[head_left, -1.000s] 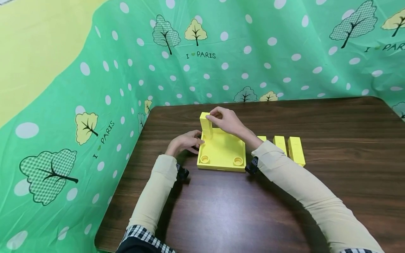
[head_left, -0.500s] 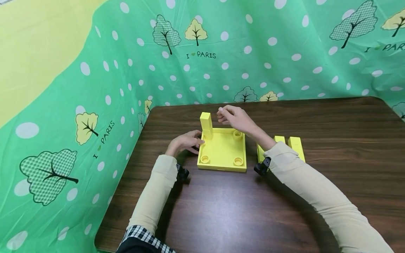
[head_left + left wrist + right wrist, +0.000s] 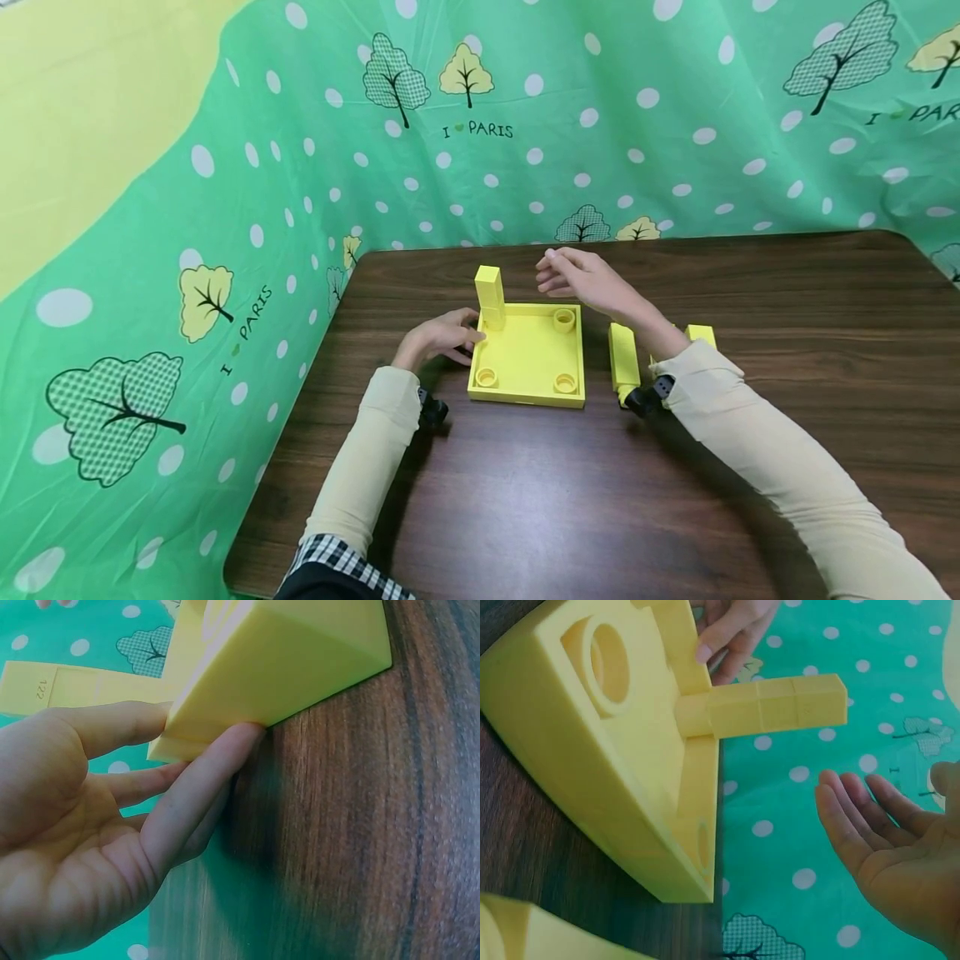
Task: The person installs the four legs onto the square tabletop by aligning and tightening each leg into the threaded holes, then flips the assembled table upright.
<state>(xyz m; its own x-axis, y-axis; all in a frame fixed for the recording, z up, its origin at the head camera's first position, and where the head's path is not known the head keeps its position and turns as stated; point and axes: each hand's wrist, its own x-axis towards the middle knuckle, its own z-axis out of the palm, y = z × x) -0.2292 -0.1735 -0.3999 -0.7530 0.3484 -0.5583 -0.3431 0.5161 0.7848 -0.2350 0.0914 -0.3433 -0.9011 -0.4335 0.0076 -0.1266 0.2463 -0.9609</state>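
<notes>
A yellow square board (image 3: 528,354) with a raised rim lies on the table, round sockets at its corners. From its far left corner a yellow square post (image 3: 491,292) stands upright. My left hand (image 3: 441,337) holds the board's left edge, the thumb at the rim and the fingers along the outer side, as the left wrist view shows. Beyond the board's far right corner, my right hand (image 3: 588,279) hovers with loosely bent fingers and nothing in them. The right wrist view shows its palm (image 3: 907,877) apart from the post (image 3: 780,709).
Right of the board lie more yellow posts: one (image 3: 624,354) beside my right wrist, and another (image 3: 701,333) partly behind the sleeve. A green dotted cloth (image 3: 525,167) hangs along the table's far and left sides. The brown table (image 3: 487,500) reaches toward me.
My right hand has let go of the post's top and moved right, away from it. The post stays standing in the corner. The left hand has kept its place at the board's edge.
</notes>
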